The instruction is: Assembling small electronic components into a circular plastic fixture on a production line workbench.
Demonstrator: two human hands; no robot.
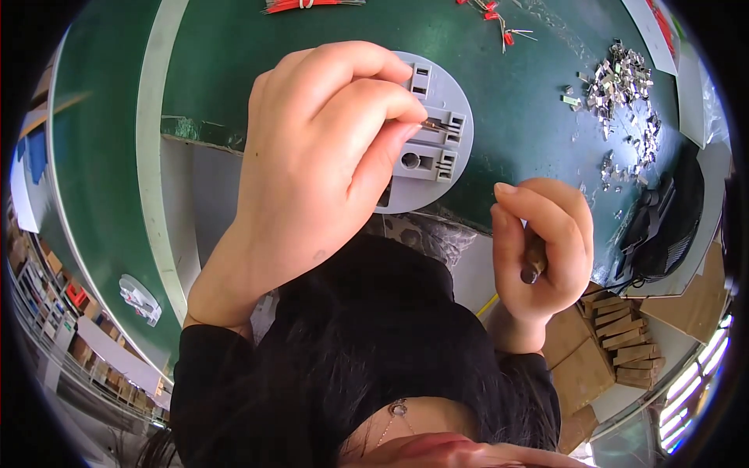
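Note:
My left hand (328,132) reaches over a grey round plastic part (456,90) that has raised slots and square holes. Its thumb and fingers are pinched on a thin, wire-like piece (431,125) at one of the slots; the hand hides much of the part's left side. To the right and nearer me, my right hand (550,230) is curled round a dark brown, rod-shaped handle (533,267). Only the handle's blunt end shows clearly, and its other end is hidden by the fingers. The right hand is apart from the grey part.
Small metal pieces (624,90) lie heaped on the green tabletop (538,117) at the right. Red parts with wire leads (509,37) and a tied red bundle (312,5) lie at the back. A black mesh item (671,218) sits at the right edge, above cardboard boxes (581,366).

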